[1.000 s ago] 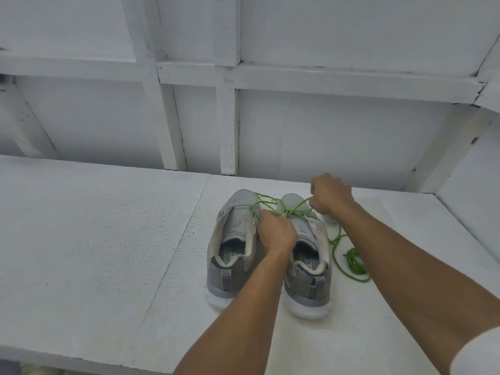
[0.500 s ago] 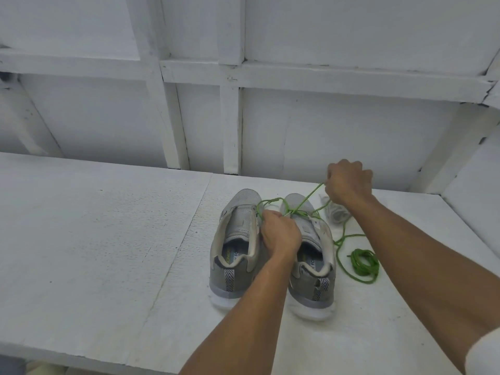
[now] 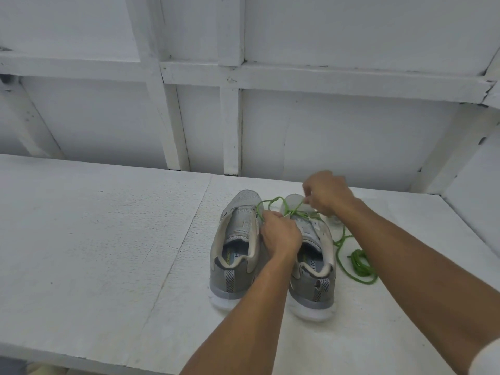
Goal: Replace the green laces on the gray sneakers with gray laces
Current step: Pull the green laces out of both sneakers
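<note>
Right hand (image 3: 328, 194) half hides pale bundle (image 3: 335, 220); green lace (image 3: 361, 263) coils beside sneakers (image 3: 238, 239)

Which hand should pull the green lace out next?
Right: the right hand pinches the lace over the toe of the sneaker; the left hand grips it at the eyelets, likely steadying.
</note>
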A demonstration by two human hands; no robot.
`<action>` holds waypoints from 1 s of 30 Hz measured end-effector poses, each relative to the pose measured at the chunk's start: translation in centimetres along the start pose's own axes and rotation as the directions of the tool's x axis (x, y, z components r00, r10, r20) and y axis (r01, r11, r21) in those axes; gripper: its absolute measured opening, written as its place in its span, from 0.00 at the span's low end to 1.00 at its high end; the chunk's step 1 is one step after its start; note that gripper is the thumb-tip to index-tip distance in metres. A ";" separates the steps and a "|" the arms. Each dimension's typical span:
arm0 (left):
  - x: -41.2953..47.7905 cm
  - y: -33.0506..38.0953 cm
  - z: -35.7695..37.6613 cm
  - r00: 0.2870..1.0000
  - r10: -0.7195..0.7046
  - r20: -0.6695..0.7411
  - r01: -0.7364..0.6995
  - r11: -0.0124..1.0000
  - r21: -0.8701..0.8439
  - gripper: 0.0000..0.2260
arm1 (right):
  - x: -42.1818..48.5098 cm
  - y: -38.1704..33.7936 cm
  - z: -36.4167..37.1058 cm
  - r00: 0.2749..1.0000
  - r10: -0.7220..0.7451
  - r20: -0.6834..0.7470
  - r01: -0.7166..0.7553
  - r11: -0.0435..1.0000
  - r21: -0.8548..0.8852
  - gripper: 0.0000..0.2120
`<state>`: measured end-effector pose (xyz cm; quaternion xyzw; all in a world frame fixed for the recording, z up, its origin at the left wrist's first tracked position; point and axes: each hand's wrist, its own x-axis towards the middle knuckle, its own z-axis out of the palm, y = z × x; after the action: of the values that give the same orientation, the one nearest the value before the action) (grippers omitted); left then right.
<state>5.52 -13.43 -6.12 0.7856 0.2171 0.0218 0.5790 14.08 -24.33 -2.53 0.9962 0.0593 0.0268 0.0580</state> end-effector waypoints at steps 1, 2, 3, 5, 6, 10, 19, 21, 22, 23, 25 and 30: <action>0.1 -0.1 0.1 1.000 -0.004 0.002 0.004 1.000 -0.005 0.09 | 0.1 0.8 -0.6 0.996 0.046 -0.078 -0.049 0.998 -0.036 0.05; 0.1 -0.1 0.1 1.000 -0.006 0.004 0.006 1.000 -0.007 0.09 | 0.4 1.8 -0.9 0.983 0.106 -0.149 -0.114 0.992 -0.045 0.06; 0.1 -0.1 0.1 1.000 -0.007 0.004 0.007 1.000 -0.012 0.10 | 0.5 2.7 -1.1 0.964 0.166 -0.206 -0.177 0.984 -0.034 0.07; 0.2 -0.1 0.2 1.000 -0.012 0.000 0.012 1.000 -0.024 0.10 | 0.7 4.0 -1.2 0.941 0.244 -0.235 -0.253 0.967 -0.007 0.09; 0.3 -0.2 0.2 1.000 -0.012 0.000 0.012 1.000 -0.025 0.11 | 0.8 4.2 -1.0 0.940 0.257 -0.223 -0.261 0.965 0.013 0.10; 0.3 -0.2 0.2 1.000 -0.009 -0.006 0.009 1.000 -0.021 0.11 | 0.8 2.2 0.4 0.993 0.103 0.056 -0.112 0.970 0.216 0.25; 0.4 -0.3 0.2 1.000 -0.007 -0.005 0.007 1.000 -0.005 0.10 | -0.1 0.2 0.9 1.000 -0.009 0.028 0.006 0.993 0.122 0.04; 0.5 -0.4 0.3 1.000 -0.002 -0.009 0.002 1.000 -0.010 0.09 | 0.4 2.0 0.1 0.987 0.116 -0.107 -0.112 0.993 0.042 0.07; 0.5 -0.4 0.3 1.000 0.000 -0.009 0.000 1.000 -0.010 0.09 | 0.6 3.1 -0.2 0.966 0.199 -0.163 -0.195 0.980 0.043 0.08; 0.5 -0.5 0.3 1.000 -0.002 -0.009 0.002 1.000 -0.005 0.09 | 0.7 4.2 -0.5 0.941 0.274 -0.201 -0.267 0.962 0.062 0.10; 0.6 -0.5 0.3 1.000 -0.002 -0.008 0.002 1.000 -0.002 0.09 | 1.0 5.9 -0.8 0.917 0.352 -0.189 -0.338 0.935 0.104 0.11; 0.7 -0.6 0.4 1.000 0.002 -0.011 -0.002 1.000 0.006 0.09 | 1.0 4.0 -0.2 0.993 0.118 0.019 -0.119 0.965 0.233 0.24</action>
<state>6.10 -13.44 -6.93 0.7874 0.2194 0.0261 0.5754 15.50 -28.14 -1.84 0.9979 0.0021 0.0207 -0.0613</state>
